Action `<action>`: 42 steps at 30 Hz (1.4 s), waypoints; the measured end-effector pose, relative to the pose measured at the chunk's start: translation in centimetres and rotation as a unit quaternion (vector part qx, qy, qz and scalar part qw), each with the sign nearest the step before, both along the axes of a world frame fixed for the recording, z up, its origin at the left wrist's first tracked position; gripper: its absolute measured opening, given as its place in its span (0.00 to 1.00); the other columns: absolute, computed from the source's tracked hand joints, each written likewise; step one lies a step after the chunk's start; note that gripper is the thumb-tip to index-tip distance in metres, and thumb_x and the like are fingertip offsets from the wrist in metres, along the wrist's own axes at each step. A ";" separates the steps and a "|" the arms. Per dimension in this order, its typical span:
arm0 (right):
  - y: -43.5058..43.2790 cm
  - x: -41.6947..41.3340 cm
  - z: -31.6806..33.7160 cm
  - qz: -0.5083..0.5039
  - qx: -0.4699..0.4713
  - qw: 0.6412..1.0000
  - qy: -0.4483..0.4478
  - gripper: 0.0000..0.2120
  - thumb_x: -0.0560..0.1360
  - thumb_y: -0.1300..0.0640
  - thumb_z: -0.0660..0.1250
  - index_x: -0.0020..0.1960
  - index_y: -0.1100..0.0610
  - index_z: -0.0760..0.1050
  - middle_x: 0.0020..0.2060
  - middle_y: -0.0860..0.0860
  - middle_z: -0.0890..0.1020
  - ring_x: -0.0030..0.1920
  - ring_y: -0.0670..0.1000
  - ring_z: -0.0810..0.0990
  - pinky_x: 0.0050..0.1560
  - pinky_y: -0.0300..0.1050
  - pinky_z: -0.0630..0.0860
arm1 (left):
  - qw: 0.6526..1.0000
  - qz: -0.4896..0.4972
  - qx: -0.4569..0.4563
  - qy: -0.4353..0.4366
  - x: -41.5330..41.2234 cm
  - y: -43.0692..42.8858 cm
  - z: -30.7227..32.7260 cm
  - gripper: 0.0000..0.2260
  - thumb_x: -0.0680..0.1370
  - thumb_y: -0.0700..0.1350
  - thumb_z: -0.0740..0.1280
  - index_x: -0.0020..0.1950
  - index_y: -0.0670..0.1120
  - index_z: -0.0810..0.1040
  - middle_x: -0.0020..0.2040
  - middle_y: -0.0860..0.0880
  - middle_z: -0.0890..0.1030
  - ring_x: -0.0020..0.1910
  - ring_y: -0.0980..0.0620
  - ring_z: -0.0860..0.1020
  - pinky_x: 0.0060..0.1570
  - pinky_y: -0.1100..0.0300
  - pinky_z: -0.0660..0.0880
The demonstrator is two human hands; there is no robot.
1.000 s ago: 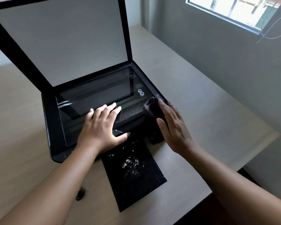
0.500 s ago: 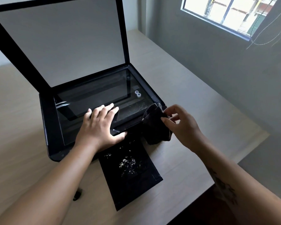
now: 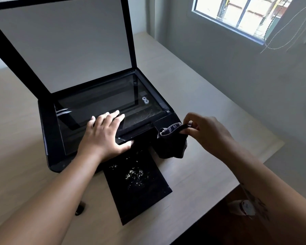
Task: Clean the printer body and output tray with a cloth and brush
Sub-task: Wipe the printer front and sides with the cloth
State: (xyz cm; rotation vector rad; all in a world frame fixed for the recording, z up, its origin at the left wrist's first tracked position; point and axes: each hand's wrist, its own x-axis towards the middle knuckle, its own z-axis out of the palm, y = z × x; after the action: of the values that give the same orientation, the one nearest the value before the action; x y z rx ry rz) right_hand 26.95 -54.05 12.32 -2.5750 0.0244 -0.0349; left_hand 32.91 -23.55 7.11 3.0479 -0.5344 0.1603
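We see a black printer on a light wooden table, its scanner lid raised and leaning back, the glass bare below it. Our left hand lies flat, palm down, on the front part of the glass, fingers spread a little and gripping nothing, thumb on the printer's front edge. Our right hand is just off the printer's front right corner, thumb and fingertips pinched on the top edge of a dark cloth. The cloth hangs from that pinch, its lower part down at the table right beside the printer's corner. The output tray sticks out from the printer front toward us, flat on the table, with white specks and crumbs scattered over its middle. A small dark object sits on the table near our left forearm; we can't tell what it is. A window is upper right.
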 end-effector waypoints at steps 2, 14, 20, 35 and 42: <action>-0.3 -0.3 0.7 -0.009 -0.096 0.995 -0.007 0.12 0.71 0.41 0.69 0.43 0.46 0.70 0.34 0.47 0.76 0.36 0.56 0.74 0.31 0.43 0.63 | 1.000 0.000 0.000 -0.003 0.0 0.0 0.0 0.43 0.64 0.74 0.56 0.75 0.54 0.62 0.75 0.54 0.63 0.73 0.48 0.61 0.73 0.41 0.55; 2.7 -0.1 2.4 -0.043 0.178 0.963 -0.196 0.10 0.75 0.66 0.63 0.44 0.51 0.69 0.32 0.41 0.76 0.31 0.42 0.75 0.32 0.35 0.69 | 1.000 -0.001 0.002 -0.004 -0.1 -0.2 0.0 0.44 0.64 0.73 0.56 0.75 0.53 0.63 0.75 0.53 0.64 0.73 0.47 0.62 0.72 0.41 0.56; 0.2 -2.0 1.6 -0.063 0.227 0.934 -0.269 0.13 0.76 0.68 0.64 0.46 0.50 0.69 0.36 0.42 0.77 0.39 0.47 0.81 0.40 0.49 0.79 | 1.000 -0.004 0.003 -0.008 0.0 -0.1 0.0 0.43 0.64 0.74 0.56 0.75 0.53 0.63 0.75 0.53 0.64 0.73 0.47 0.62 0.72 0.41 0.56; 4.5 1.1 1.4 0.017 0.235 0.943 -0.235 0.15 0.72 0.69 0.64 0.47 0.49 0.69 0.40 0.32 0.78 0.39 0.34 0.78 0.41 0.31 0.73 | 1.000 0.004 0.016 -0.001 0.0 0.4 0.3 0.44 0.64 0.75 0.54 0.76 0.54 0.61 0.76 0.54 0.62 0.74 0.48 0.60 0.73 0.42 0.54; 5.3 1.6 -8.6 0.051 -0.076 0.983 -0.156 0.32 0.77 0.41 0.61 0.77 0.53 0.57 0.73 0.50 0.66 0.76 0.50 0.58 0.75 0.54 0.55 | 1.000 -0.001 0.004 0.000 -0.2 -0.1 -0.1 0.43 0.65 0.75 0.55 0.76 0.54 0.61 0.76 0.55 0.62 0.74 0.49 0.60 0.73 0.43 0.54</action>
State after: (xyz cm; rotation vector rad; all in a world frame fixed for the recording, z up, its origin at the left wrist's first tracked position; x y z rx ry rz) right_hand 28.57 -48.72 3.74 -2.6877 -0.2369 -0.4167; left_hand 32.66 -23.61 6.97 3.0548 -0.5397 0.1585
